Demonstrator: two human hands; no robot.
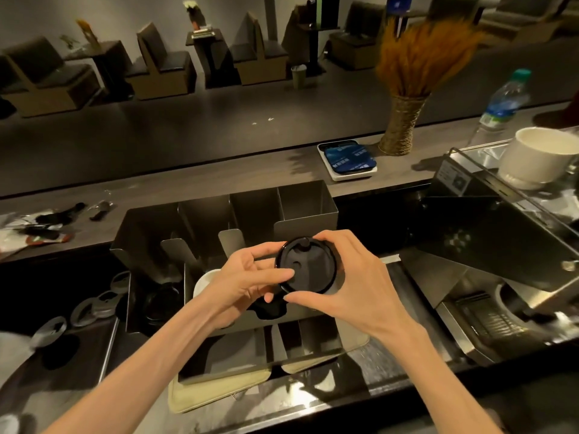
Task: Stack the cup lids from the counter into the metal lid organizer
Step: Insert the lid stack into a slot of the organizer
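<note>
Both hands hold one black cup lid [308,266] above the metal lid organizer [308,208]. My left hand [247,280] grips the lid's left rim, thumb across its top. My right hand [351,277] pinches the right rim between thumb and fingers. Black lids [161,303] lie in the organizer's left slot. A white lid [203,281] shows in the slot under my left hand. Several translucent lids [94,306] lie on the counter at the left.
A coffee machine [501,245] with a white cup [539,156] on top stands at the right. On the raised ledge behind are a small scale [347,161], a woven vase of dried grass [402,126] and a water bottle [504,104]. Wrappers [40,227] lie far left.
</note>
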